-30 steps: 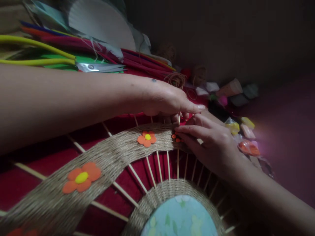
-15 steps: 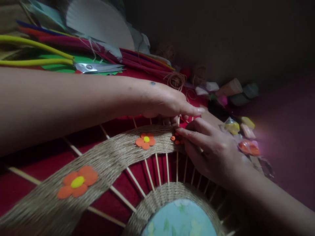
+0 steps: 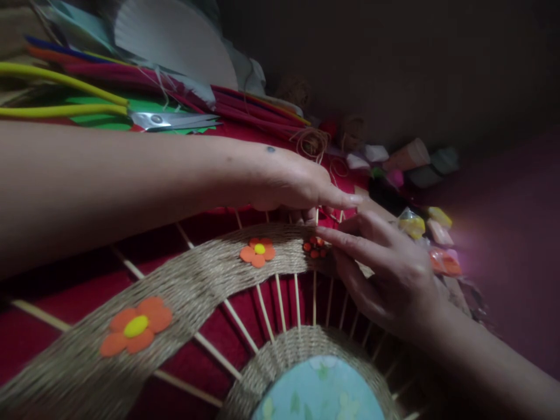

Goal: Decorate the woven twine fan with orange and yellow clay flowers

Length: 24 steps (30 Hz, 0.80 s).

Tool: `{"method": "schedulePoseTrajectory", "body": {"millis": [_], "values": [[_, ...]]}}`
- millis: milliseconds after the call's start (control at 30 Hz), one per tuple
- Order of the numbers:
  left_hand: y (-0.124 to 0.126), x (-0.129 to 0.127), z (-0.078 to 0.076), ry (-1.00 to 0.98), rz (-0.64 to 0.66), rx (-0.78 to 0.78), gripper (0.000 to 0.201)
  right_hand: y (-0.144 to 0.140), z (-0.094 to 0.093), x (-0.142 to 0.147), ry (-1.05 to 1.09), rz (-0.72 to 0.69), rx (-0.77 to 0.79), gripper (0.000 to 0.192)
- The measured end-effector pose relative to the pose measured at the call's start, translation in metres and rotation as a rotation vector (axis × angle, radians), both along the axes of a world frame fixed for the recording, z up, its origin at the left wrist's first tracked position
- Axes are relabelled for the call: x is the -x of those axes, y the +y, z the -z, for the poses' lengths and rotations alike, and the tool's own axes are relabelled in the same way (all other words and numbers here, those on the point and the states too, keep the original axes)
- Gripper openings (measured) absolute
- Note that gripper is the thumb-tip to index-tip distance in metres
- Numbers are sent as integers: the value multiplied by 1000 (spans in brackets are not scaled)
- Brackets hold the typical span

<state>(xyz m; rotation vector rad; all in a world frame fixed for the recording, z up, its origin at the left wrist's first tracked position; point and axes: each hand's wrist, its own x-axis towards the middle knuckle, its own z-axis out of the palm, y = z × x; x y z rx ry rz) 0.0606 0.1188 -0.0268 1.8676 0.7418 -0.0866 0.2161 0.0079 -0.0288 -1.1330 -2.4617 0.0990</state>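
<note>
A round woven piece lies in front of me: a jute-wound outer ring [image 3: 196,280] joined by wooden sticks [image 3: 280,300] to an inner ring around a light blue disc [image 3: 319,391]. Orange foam flowers with yellow centres [image 3: 135,326] [image 3: 258,252] are stuck on the outer ring. A small cluster of orange petals [image 3: 315,247] sits at the ring's far edge. My left hand [image 3: 297,181] rests over that far edge, fingers curled down. My right hand [image 3: 385,268] reaches in from the right, its fingertips touching the petals.
Scissors with yellow handles [image 3: 170,120] lie on green and coloured foam sheets [image 3: 245,108] at the back left. A white paper fan shape [image 3: 175,41] stands behind. Twine [image 3: 312,140] and several small coloured packets [image 3: 411,224] lie at the right on a red cloth [image 3: 503,245].
My right hand has lifted its fingers a little and shifted rightward, uncovering the small orange petals. My left hand has barely moved.
</note>
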Motion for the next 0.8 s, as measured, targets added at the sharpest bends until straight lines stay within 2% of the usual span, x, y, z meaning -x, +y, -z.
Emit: {"method": "schedulePoseTrajectory", "body": {"millis": [133,300,433,533,633,800], "values": [[2,0,2,-25,-7,21,57,-9,-3,0,-17,15,16,33],[2,1,0,-47,45,181,51,-26,-3,-1,-116,95,-19,38],[1,0,0,-19,10,108,57,-32,1,-5,-94,233,-13,37],[0,-1,0,-8,1,46,59,-25,1,-8,-1,319,130,33],[0,-1,-2,53,-15,36,61,-10,-5,-12,110,365,366,37],[3,0,-3,99,-3,11,61,21,-16,-23,222,260,732,33]]}}
